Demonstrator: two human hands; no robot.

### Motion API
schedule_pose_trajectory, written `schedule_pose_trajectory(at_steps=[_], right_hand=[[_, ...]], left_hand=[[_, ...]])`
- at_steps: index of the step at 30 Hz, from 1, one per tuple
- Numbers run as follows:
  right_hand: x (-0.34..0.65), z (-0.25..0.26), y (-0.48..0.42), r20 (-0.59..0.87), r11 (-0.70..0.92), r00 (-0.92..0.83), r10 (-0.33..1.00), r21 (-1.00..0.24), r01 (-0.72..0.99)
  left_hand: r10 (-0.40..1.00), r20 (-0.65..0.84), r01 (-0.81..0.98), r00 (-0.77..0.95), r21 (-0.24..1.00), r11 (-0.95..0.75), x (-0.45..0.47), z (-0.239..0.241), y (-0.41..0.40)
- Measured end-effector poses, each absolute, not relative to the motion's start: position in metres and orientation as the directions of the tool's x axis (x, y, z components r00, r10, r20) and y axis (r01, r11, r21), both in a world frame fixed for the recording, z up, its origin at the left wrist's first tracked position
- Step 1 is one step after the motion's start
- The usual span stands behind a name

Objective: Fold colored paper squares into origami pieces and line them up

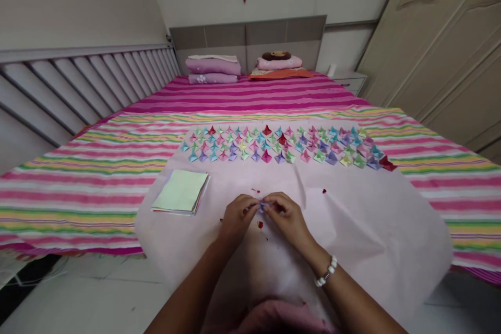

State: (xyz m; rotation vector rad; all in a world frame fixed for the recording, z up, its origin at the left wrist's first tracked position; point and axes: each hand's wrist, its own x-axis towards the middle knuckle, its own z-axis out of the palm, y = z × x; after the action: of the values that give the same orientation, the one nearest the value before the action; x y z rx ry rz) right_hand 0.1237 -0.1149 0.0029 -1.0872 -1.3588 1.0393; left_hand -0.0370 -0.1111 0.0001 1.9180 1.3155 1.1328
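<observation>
Between my two hands is a small folded purple paper piece point(262, 205), pinched from both sides over the pale pink sheet point(352, 250). My left hand point(239, 215) grips its left edge with thumb and fingertips closed. My right hand point(286, 215) pinches the right edge; a white bead bracelet circles that wrist. Fingers cover much of the folded paper. Beyond the hands, several rows of small folded paper shapes point(266, 156) in many colours stand on the sheet. A stack of square paper point(180, 191), pale green on top, lies left of my hands.
Small dark red bits point(260, 225) lie around my hands, and another red bit point(324, 191) rests to the right. The sheet covers part of a striped bed point(86, 177). Folded bedding point(213, 66) is piled by the headboard point(227, 36). A white railing point(97, 75) runs along the left.
</observation>
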Motion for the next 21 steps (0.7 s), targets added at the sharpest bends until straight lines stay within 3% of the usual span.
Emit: schedule_pose_trajectory(at_steps=[2,7,21], right_hand=[[0.122,0.001,-0.111,0.288,0.296,-0.070,0.955,-0.944,0.146],[0.120,-0.008,-0.102,0.334,0.347,-0.091,0.938,-0.911,0.222],[0.122,-0.029,-0.092,0.263,0.274,-0.075,0.962,-0.933,0.235]], left_hand=[[0.929,0.337,0.466,0.155,0.804,-0.370,-0.035,-0.005,-0.107],[0.927,0.352,0.461,0.131,0.806,-0.371,-0.032,-0.017,-0.098],[0.975,0.221,0.403,0.027,0.890,-0.213,-0.031,-0.038,-0.094]])
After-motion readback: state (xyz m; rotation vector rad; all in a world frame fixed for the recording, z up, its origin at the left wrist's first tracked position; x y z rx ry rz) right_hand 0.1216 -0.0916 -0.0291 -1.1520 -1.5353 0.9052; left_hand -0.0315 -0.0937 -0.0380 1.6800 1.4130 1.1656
